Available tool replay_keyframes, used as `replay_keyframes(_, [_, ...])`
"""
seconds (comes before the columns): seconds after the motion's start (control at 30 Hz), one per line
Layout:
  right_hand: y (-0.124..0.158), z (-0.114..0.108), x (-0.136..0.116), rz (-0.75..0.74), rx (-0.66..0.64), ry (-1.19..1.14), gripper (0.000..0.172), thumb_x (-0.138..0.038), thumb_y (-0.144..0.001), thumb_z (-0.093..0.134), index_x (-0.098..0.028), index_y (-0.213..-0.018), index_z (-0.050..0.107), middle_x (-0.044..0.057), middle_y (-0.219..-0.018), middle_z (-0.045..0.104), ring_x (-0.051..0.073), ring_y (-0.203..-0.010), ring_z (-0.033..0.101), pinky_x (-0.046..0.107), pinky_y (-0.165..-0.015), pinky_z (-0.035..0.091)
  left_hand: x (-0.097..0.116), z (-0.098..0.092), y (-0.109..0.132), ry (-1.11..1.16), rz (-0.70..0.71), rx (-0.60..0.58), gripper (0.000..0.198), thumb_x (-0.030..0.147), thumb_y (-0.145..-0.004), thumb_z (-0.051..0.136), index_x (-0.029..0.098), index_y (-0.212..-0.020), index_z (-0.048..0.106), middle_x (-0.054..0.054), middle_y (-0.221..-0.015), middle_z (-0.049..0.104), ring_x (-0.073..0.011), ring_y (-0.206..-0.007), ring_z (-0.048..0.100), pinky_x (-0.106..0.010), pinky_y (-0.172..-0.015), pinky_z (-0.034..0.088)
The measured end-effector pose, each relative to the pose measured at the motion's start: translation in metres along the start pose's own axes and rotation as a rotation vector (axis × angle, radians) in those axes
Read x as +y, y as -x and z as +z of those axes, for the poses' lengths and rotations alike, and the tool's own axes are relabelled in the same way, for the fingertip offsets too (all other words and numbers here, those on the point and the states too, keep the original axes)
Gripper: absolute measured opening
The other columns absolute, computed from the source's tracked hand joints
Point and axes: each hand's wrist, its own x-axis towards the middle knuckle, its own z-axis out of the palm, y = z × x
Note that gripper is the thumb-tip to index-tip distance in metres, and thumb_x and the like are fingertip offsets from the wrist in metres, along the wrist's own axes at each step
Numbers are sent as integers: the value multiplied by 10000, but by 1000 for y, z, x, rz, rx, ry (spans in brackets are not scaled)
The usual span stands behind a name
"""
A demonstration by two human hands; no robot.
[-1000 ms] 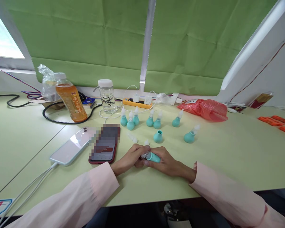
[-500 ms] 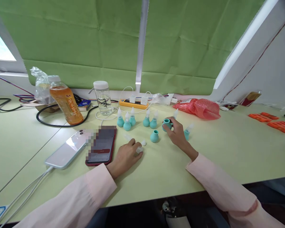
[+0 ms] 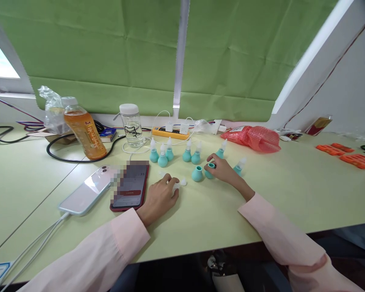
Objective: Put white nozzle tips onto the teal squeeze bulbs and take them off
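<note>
My right hand (image 3: 220, 168) has its fingers about the neck of a teal rubber bulb (image 3: 209, 173), low at the table, with the index finger raised. Left of it stands another open-topped teal bulb (image 3: 197, 174). My left hand (image 3: 162, 195) rests on the table, fingers curled over a small clear plastic tip (image 3: 177, 186), partly hidden. Beside those fingers lies a small white piece (image 3: 183, 182). Several teal nasal aspirators with clear tips stand behind, one of them a front aspirator (image 3: 162, 159). Another tipped aspirator (image 3: 239, 167) leans beyond my right wrist.
A phone with a red case (image 3: 129, 190) and a white phone (image 3: 85, 190) lie at left. Behind are an orange drink bottle (image 3: 86, 132), a clear water bottle (image 3: 133, 129), a yellow power strip (image 3: 170, 133) and red bubble wrap (image 3: 255, 138). Orange pieces (image 3: 357, 161) lie far right.
My right hand has lowered the teal bulb to the table beside the other open bulb, and its index finger has lifted. My left hand has shifted slightly left over the clear tip.
</note>
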Motion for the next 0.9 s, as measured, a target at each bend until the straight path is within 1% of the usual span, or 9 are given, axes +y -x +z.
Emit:
replay_keyframes(0.13, [3,-2,-2,-63,79,-27,280,-348,-700,513,-200,-927,442,70,-886,581,188,-797,567,309,-652,436,-1,1,0,2,-2,-36,202,250,-766,412,196,-950,475,-32,-884,545,-179,-708,551,-274,-554,397])
replay_keyframes(0.23, [10,-6,-3,-199,238,-37,264,-314,-708,517,-199,-937,454,61,-916,575,194,-825,562,336,-697,447,-2,2,0,-37,-13,-33,192,250,-758,423,189,-934,473,-39,-871,539,-190,-739,539,-276,-547,405])
replay_keyframes(0.37, [27,-20,3,-341,706,-21,273,-263,-699,530,-189,-951,456,67,-922,533,194,-842,525,348,-716,453,-1,1,-2,-128,0,-16,181,186,-757,413,184,-919,494,-66,-949,504,-197,-835,501,-248,-519,401])
replay_keyframes(0.43, [35,-29,12,-315,950,-3,337,-263,-674,556,-189,-977,427,85,-969,485,216,-912,481,357,-707,450,-1,-1,-2,-174,11,-4,197,147,-763,393,188,-916,510,-73,-982,493,-205,-871,479,-240,-511,395])
replay_keyframes(0.5, [38,-36,24,-231,1069,-3,460,-292,-639,590,-198,-1033,372,98,-1045,427,235,-982,424,361,-694,444,-1,-2,-2,-209,18,16,221,124,-769,374,194,-916,523,-76,-996,491,-214,-889,467,-241,-510,390])
replay_keyframes(0.6, [36,-34,48,-25,963,-40,659,-377,-571,630,-207,-1112,294,111,-1142,356,246,-995,388,372,-678,433,-2,-2,-3,-223,16,-4,254,99,-774,343,195,-931,517,-79,-972,515,-215,-873,490,-246,-509,381])
replay_keyframes(0.7, [29,-21,73,157,653,-94,730,-422,-534,632,-176,-1134,298,123,-1090,419,247,-916,443,382,-675,421,-3,-3,-4,-191,-36,-121,268,92,-779,314,192,-976,465,-63,-839,578,-194,-709,554,-258,-496,367])
replay_keyframes(0.8, [25,-11,84,171,345,-173,565,-373,-633,547,-169,-1120,346,68,-876,555,209,-783,526,362,-690,415,-3,-4,-5,-179,-105,-192,232,121,-785,315,197,-973,428,-46,-718,604,-201,-599,571,-269,-485,352])
replay_keyframes(0.9, [28,-14,75,116,371,-197,412,-337,-712,449,-183,-1088,388,56,-852,590,188,-734,541,324,-648,419,-3,-7,-5,-169,-121,-195,204,137,-767,333,196,-936,431,-54,-751,610,-210,-631,580,-263,-489,341])
